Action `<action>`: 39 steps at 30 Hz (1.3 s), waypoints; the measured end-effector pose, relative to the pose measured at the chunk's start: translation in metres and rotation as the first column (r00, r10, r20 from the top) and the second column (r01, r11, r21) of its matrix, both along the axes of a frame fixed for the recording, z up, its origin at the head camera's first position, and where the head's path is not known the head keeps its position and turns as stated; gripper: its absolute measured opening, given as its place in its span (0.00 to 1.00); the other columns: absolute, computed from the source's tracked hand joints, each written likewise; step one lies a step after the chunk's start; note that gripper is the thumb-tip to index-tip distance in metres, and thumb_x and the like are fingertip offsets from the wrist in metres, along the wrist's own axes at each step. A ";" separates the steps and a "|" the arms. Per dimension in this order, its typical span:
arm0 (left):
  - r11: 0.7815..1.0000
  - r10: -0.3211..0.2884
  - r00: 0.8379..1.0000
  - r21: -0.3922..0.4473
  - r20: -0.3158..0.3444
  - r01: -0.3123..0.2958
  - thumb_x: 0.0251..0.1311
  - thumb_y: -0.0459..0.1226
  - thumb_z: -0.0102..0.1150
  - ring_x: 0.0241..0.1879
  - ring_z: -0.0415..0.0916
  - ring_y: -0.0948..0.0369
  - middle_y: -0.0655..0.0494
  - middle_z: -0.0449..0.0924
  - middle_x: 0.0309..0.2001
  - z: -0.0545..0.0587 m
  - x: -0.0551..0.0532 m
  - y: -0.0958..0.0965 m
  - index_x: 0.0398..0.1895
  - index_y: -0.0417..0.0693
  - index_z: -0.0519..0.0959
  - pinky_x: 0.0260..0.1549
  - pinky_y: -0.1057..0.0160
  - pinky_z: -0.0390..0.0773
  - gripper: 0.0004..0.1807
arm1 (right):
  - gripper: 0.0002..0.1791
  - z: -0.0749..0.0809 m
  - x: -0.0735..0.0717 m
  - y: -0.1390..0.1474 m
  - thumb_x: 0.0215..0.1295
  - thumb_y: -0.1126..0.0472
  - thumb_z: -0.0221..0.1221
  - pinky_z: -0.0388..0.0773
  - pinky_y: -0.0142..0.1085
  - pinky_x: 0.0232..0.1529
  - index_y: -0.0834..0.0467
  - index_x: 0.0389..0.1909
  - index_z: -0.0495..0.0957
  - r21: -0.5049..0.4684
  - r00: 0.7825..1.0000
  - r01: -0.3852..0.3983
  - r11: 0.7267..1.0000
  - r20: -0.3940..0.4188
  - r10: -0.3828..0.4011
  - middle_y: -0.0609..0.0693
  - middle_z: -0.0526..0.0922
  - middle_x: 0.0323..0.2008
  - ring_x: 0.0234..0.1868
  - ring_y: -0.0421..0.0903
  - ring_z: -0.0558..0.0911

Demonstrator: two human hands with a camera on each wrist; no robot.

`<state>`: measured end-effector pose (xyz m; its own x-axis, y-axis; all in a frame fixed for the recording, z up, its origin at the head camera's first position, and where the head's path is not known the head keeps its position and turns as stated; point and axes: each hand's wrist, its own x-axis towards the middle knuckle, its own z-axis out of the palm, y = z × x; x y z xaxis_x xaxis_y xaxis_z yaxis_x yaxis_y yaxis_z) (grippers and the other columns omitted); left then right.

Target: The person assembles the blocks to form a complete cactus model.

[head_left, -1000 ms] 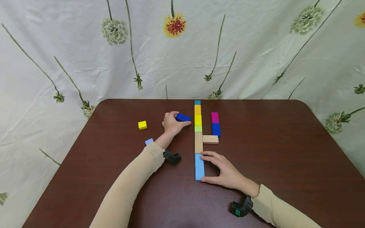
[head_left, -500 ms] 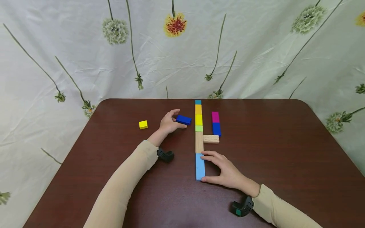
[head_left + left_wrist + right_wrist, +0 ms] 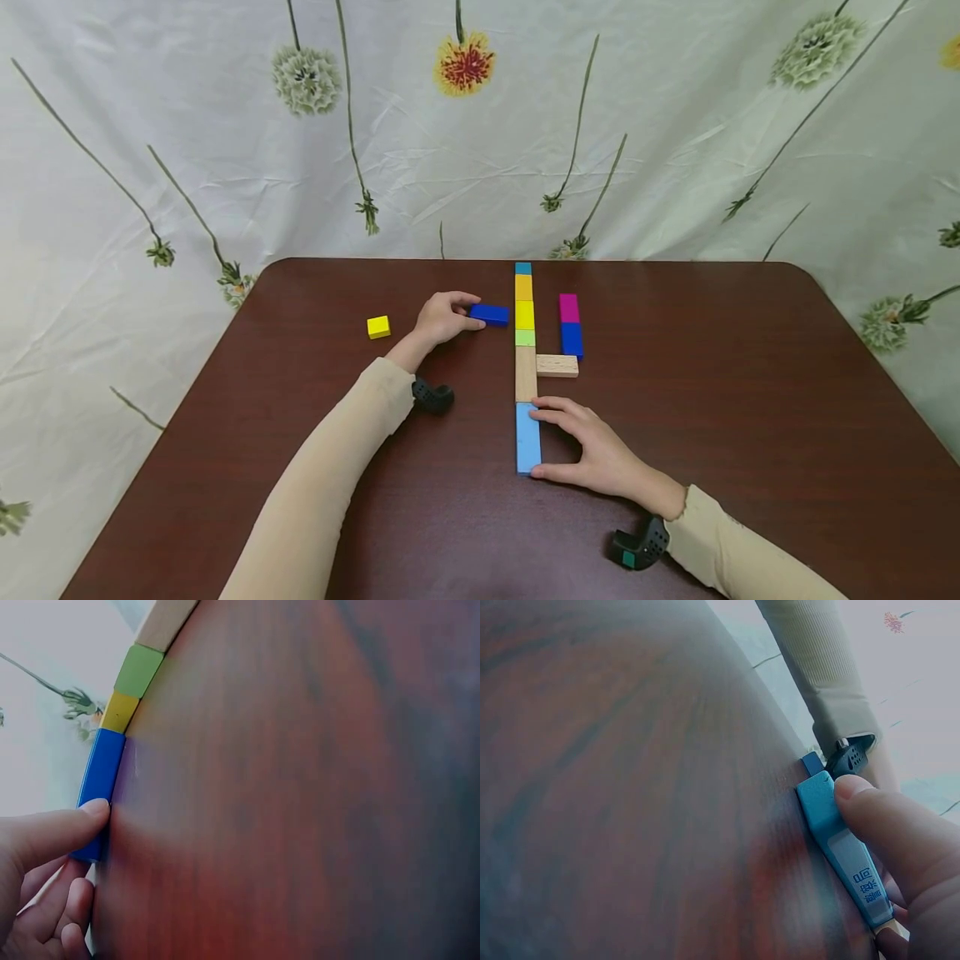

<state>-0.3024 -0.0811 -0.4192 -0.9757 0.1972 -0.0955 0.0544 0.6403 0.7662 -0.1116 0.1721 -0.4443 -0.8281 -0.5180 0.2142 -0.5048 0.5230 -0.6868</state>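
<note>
In the head view, my left hand (image 3: 444,317) pinches a dark blue block (image 3: 493,315) by its left end, thumb on the near side and fingers on the far side. The block lies crosswise, its right end close to a column of blocks beside the yellow block (image 3: 524,316). My right hand (image 3: 596,446) holds the light blue block (image 3: 528,442) at the column's near end, thumb at its near corner and fingertips at its far end. Printed characters show on that block in the right wrist view. Farther up the column come a bare wood block (image 3: 526,375) and a green block (image 3: 525,337).
Right of the column lies a wood block (image 3: 557,366), with another blue block (image 3: 572,337) and a magenta block (image 3: 569,307) beyond it. A yellow cube (image 3: 378,327) sits alone left of my left hand. The dark brown table (image 3: 712,375) ends at a flowered cloth (image 3: 675,167).
The dark blue block has turned from slanted to crosswise and moved slightly right. My left forearm shifted left, now covering a small pale blue block. My right hand stayed on the light blue block.
</note>
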 end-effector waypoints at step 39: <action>0.996 -0.081 0.996 -0.034 -0.044 0.080 0.48 0.42 0.72 0.45 0.71 0.54 0.51 0.77 0.49 0.000 -0.009 0.003 0.54 0.50 0.79 0.42 0.58 0.74 0.27 | 0.38 0.002 0.000 0.000 0.51 0.42 0.67 0.65 0.53 0.56 0.50 0.63 0.70 0.002 1.000 -0.004 1.000 -0.005 0.004 0.44 0.65 0.65 0.62 0.48 0.65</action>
<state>-0.3119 -0.0776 -0.4190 -0.9602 0.2727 -0.0594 0.1407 0.6566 0.7410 -0.1120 0.1725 -0.4425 -0.8248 -0.5219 0.2176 -0.5106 0.5220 -0.6832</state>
